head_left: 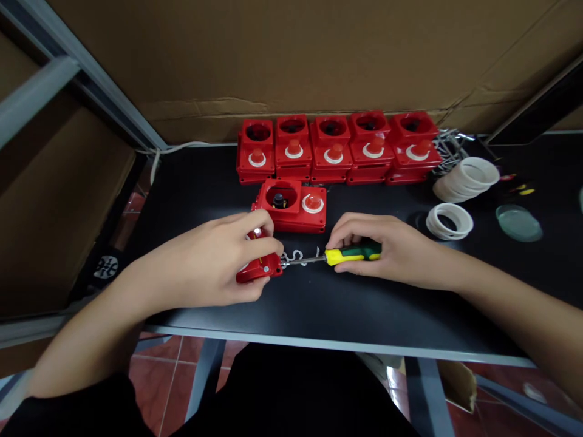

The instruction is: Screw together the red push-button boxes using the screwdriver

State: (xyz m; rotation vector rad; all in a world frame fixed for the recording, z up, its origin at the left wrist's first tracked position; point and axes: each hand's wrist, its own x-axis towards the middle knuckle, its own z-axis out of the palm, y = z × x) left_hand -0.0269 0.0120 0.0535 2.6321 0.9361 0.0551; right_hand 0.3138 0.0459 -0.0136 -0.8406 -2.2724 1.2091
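Note:
My left hand is closed around a small red housing, tipped on its side just above the black table; the fingers cover much of it. A screwdriver with a yellow and green handle lies in the grip of my right hand. Its metal shaft runs left, and the tip meets a screw-like metal piece at the housing's right edge. Close behind my left hand stands another red unit with a round opening and a red button in a white ring. Small curly white pieces lie by the shaft.
Several similar red units line the back against a cardboard wall. To the right are metal screws, stacked white rings, more white rings and clear glass discs. A grey metal frame rises at the left.

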